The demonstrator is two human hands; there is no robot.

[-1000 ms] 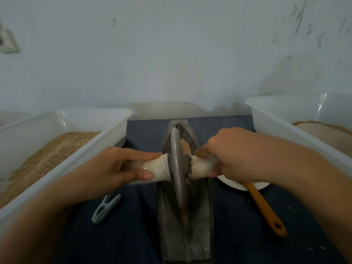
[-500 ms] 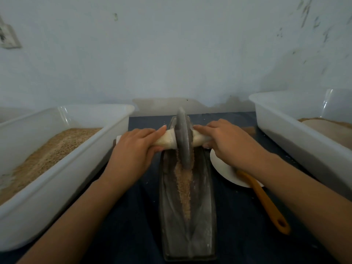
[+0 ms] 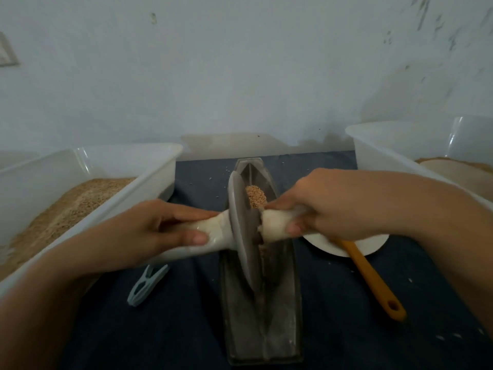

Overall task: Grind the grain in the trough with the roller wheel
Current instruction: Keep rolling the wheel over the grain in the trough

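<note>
Pulled back from the far end of the trough (image 3: 262, 316), where it stood half a second ago, the roller wheel (image 3: 244, 236) now sits mid-channel and leans to the left. Nearest the camera, the trough's near stretch looks scraped almost bare. The left hand (image 3: 160, 231) wraps the pale left handle (image 3: 202, 236), thumb on its near side; the right hand (image 3: 320, 206) curls round the right handle (image 3: 277, 225). Beyond the wheel, the grain (image 3: 255, 196) is heaped at the far end. I judge that a hard forward stroke could shove that heap over the far lip onto the dark cloth (image 3: 333, 329), where stray kernels already lie. The lean could also make the rim climb the trough's wall, sparing grain in the groove.
</note>
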